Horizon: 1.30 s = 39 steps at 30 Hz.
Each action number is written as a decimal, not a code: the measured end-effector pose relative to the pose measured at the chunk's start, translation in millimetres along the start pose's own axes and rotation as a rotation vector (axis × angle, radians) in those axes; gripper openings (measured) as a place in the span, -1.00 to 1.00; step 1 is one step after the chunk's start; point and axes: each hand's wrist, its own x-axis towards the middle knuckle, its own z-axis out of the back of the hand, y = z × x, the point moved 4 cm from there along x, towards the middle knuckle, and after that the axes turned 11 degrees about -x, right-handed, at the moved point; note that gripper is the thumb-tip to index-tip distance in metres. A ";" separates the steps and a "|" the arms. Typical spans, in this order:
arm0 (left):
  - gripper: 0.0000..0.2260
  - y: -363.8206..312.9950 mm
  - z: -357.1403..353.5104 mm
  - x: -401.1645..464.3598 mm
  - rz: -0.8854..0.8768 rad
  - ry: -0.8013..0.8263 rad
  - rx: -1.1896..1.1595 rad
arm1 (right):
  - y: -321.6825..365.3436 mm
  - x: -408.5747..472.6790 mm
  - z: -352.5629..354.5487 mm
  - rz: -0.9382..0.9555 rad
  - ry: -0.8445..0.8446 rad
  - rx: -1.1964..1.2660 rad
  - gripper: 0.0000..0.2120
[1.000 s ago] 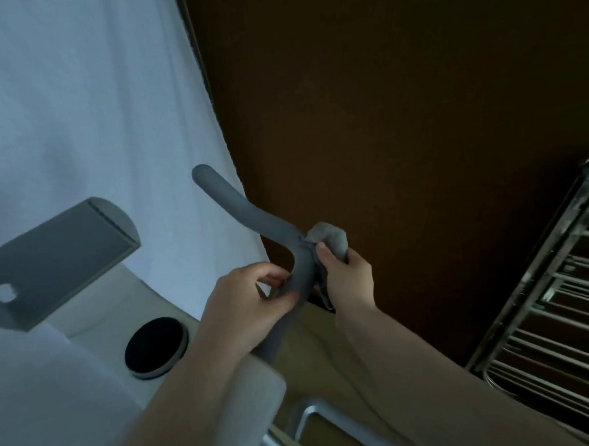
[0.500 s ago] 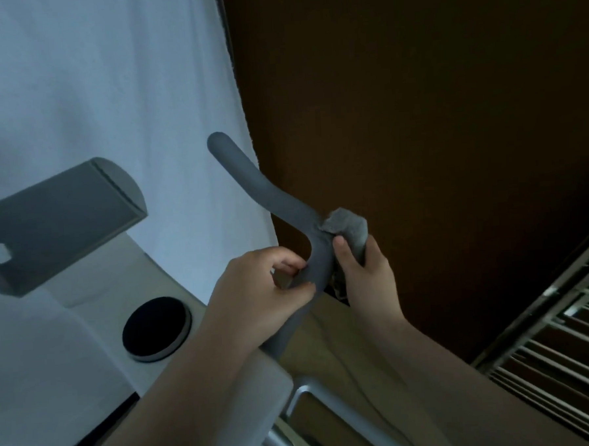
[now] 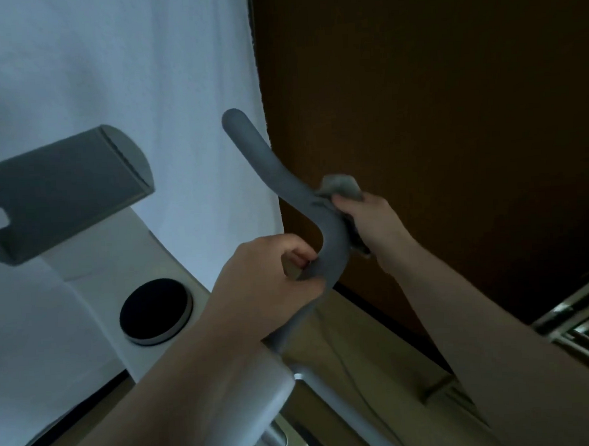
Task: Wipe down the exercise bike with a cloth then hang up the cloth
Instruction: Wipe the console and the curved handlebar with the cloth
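The fingers [image 3: 298, 253] of the left hand [image 3: 265, 279] curl round the grey handlebar [image 3: 284, 186] just below its bend, thumb on the near side, clamped on the bar. The fingers [image 3: 345, 203] of the right hand [image 3: 371, 222] are closed on one grey cloth [image 3: 340, 186], pressing it against the far side of the same handlebar at the bend; a bunched end of the cloth sticks up above the knuckles and a darker fold hangs down beside the wrist. Two bare forearms run from the hands toward the bottom edge of the view.

One handlebar is fully visible: it rises from a pale grey stem [image 3: 247, 392] at the bottom, bends where the hands meet it, and ends in a rounded tip pointing up and left. To the left is one grey wedge-shaped holder [image 3: 63, 190] with a single small hole near its left end, tilted upward. Below it the white body of the exercise bike [image 3: 94, 277] carries one round black knob [image 3: 155, 310] with a silver ring.

Behind the bike hangs one white curtain [image 3: 108, 79]; to its right is a dark brown wall [image 3: 433, 96]. One metal rack [image 3: 585, 323] with several thin bars shows at the right edge. A pale wooden floor [image 3: 379, 365] lies beneath.
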 end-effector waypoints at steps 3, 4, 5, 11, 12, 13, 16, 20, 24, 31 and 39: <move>-0.80 -0.2 0.5 0.5 0.008 0.000 0.010 | 30.7 13.9 -11.3 0.139 -0.042 -0.224 -0.67; -0.81 -0.5 0.6 0.1 0.005 -0.003 0.010 | 32.0 9.2 -13.2 0.197 -0.081 -0.321 -0.68; -0.83 -0.8 0.5 0.1 -0.007 -0.010 0.006 | 29.8 -3.5 -12.3 0.253 -0.126 -0.409 -0.68; -0.78 0.2 -0.2 -2.4 -0.038 -0.021 -0.014 | 9.9 -64.9 3.3 0.553 -0.385 -0.749 -0.62; -0.77 0.2 -0.1 -2.2 -0.034 -0.013 -0.008 | 16.0 -55.1 4.1 0.533 -0.406 -0.793 -0.62; -0.76 0.4 -0.4 -2.0 -0.030 -0.005 -0.001 | 24.5 -44.8 4.0 0.512 -0.422 -0.820 -0.63; -0.78 1.8 0.1 -2.6 -0.016 -0.004 0.013 | 38.6 -32.3 0.3 0.472 -0.371 -0.775 -0.68; -0.77 1.7 -1.3 -2.8 -0.028 -0.022 -0.001 | 13.2 -77.9 5.5 0.522 -0.385 -0.860 -0.69; -0.77 0.5 -2.4 -0.7 -0.030 -0.021 -0.004 | 21.9 -63.6 3.2 0.493 -0.386 -0.863 -0.72; -0.81 1.7 -2.7 -2.1 -0.051 -0.034 -0.030 | 8.4 -88.0 -4.1 0.552 -0.383 -0.838 -0.64; -0.83 3.5 -2.5 -2.9 -0.063 -0.030 -0.052 | 12.5 -64.1 -19.1 0.566 -0.498 -0.451 -0.64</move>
